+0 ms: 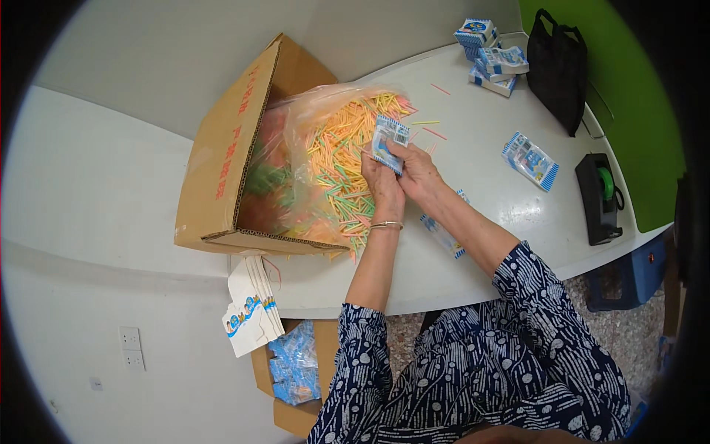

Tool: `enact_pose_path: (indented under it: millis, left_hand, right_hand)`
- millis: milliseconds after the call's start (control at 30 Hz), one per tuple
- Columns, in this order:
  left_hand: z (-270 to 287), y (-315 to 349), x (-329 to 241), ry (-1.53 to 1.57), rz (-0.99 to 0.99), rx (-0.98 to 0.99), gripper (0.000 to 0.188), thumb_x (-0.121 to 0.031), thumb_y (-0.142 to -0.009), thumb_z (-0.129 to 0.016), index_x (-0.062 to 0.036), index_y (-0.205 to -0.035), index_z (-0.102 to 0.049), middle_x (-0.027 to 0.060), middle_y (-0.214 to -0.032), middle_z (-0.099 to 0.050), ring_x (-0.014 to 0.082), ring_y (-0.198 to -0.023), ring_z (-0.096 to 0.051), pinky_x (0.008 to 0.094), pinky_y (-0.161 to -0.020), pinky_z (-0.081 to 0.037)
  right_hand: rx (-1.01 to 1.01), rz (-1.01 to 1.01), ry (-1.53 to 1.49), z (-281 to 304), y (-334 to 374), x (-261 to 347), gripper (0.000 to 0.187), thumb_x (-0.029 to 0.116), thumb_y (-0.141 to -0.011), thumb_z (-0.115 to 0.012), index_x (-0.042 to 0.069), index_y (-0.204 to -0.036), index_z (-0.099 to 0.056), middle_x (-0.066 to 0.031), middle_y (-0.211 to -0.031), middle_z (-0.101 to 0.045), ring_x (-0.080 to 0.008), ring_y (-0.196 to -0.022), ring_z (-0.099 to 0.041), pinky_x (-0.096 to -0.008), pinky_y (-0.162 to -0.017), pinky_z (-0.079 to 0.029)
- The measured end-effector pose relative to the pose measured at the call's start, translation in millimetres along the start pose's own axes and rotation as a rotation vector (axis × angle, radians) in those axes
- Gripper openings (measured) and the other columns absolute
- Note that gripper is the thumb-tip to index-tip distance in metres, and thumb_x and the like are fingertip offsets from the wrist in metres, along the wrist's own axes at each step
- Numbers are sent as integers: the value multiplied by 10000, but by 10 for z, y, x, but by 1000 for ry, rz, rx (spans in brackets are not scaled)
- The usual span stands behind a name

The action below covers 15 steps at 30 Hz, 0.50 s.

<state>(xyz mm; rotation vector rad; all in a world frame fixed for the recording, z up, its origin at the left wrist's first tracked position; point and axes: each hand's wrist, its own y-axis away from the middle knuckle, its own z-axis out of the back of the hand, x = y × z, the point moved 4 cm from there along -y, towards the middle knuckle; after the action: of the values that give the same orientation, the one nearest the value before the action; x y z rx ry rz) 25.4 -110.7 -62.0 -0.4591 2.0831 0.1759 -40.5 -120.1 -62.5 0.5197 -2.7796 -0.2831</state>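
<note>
A small blue-and-white printed packet (390, 140) is held up in front of me between both hands. My left hand (382, 180) is closed around its lower left side, with most of the fingers hidden behind it. From the right, my right hand (419, 169) pinches the packet, its thumb lying across the front. Just beyond and left of my hands spreads a heap of thin coloured sticks (342, 148), orange, yellow, pink and green. They spill out of a clear plastic bag (296, 111) inside a cardboard box (222, 159) tipped on its side.
Stacked packets (492, 59) and a black bag (558, 70) stand at the back right. A flat packet (530, 160) lies near a black tape dispenser (597, 196). Another packet (444, 233) sits under my right forearm. Folded white cartons (253, 314) overhang a box of blue packets (296, 362) below the table.
</note>
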Motion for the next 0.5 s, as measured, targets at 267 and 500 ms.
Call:
enact_pose_path:
  millis: [267, 500]
  left_hand:
    - [81, -124, -9, 101, 96, -19, 121, -114, -949, -492, -34, -1040, -492, 76, -992, -577, 168, -881, -584, 305, -724, -528]
    - [136, -352, -468, 205, -27, 46, 182, -218, -982, -452, -41, -940, -454, 114, -870, -577, 231, -797, -569, 403, -778, -502]
  right_hand:
    - [37, 70, 487, 53, 32, 312, 245, 94, -835, -665, -20, -1043, -604, -100, -962, -661, -163, -807, -634, -313, -805, -514]
    - [180, 108, 1000, 97, 27, 791, 192, 182, -822, -692, 28, -936, -684, -22, -839, -680, -66, -748, -606, -217, -672, -467]
